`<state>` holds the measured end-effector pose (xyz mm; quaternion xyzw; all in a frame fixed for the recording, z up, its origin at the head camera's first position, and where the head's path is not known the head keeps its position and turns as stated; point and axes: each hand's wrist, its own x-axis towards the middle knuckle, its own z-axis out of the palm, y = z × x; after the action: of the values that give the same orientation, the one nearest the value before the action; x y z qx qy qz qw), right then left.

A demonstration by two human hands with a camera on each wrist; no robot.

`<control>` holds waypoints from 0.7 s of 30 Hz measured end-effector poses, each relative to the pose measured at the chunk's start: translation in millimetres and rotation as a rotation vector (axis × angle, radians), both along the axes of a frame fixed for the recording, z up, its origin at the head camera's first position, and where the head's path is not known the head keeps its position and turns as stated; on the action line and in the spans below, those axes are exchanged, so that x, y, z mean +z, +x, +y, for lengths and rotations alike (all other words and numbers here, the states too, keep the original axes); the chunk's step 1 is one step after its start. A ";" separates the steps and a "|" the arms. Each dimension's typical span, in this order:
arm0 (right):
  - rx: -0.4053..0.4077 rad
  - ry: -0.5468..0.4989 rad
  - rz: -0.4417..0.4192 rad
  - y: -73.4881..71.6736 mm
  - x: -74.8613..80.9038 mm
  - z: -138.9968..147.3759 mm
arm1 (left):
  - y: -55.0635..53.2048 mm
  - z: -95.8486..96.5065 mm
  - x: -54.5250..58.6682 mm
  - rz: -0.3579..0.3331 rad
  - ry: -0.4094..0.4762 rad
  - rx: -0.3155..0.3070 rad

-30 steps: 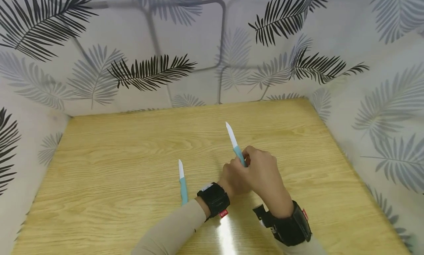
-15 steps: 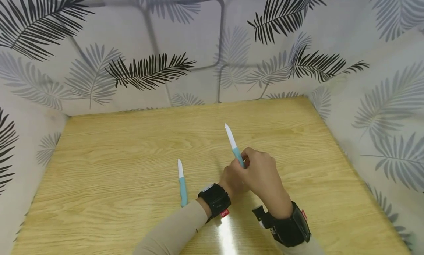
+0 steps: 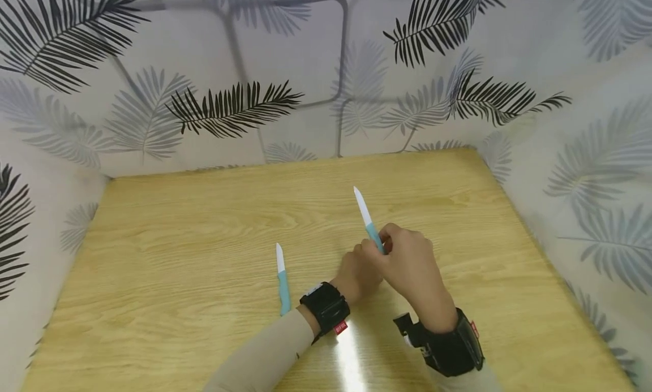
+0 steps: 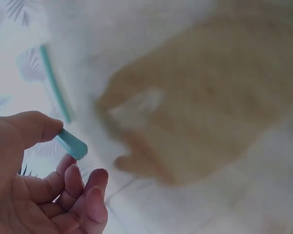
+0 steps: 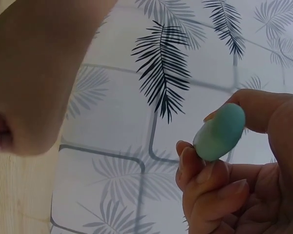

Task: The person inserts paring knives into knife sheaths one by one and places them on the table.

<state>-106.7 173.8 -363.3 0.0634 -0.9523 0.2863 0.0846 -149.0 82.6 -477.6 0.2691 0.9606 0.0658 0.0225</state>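
In the head view my right hand (image 3: 411, 262) pinches a paring knife (image 3: 363, 206) by its light-blue handle, the white blade pointing up and away. The right wrist view shows the rounded butt of the handle (image 5: 219, 132) between thumb and fingers. My left hand (image 3: 356, 276) is close beside it, partly covered by the right. In the left wrist view this left hand (image 4: 44, 170) pinches a light-blue handle (image 4: 72, 144); what it belongs to is hidden. A second paring knife (image 3: 282, 279) lies on the table, blade pointing away, left of my left wrist.
The wooden table (image 3: 178, 228) meets a leaf-patterned cloth (image 3: 305, 126) at the back and sides. A thin light-blue strip (image 4: 56, 83) shows beyond the left hand. Black wristbands (image 3: 325, 307) are on both wrists.
My right hand and its knife have shifted slightly to the right. The left wrist has moved a little to the left. The knife on the table stays put.
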 end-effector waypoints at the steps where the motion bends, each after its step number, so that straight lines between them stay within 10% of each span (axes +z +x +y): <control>1: -0.005 0.000 -0.001 -0.6 0.6 2.4 | -1.2 -2.1 1.2 0.001 0.041 -0.004; 8: -0.012 -0.004 0.015 -2.0 1.5 12.9 | -17.1 -35.6 23.6 -0.044 0.261 -0.087; 21: 0.009 0.014 0.061 2.2 -0.2 5.7 | -44.3 -121.3 61.2 -0.071 0.536 -0.041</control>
<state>-104.4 179.5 -363.5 0.0768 -0.9509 0.2781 0.1118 -193.3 -38.8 -416.4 0.2824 0.9018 0.3268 -0.0144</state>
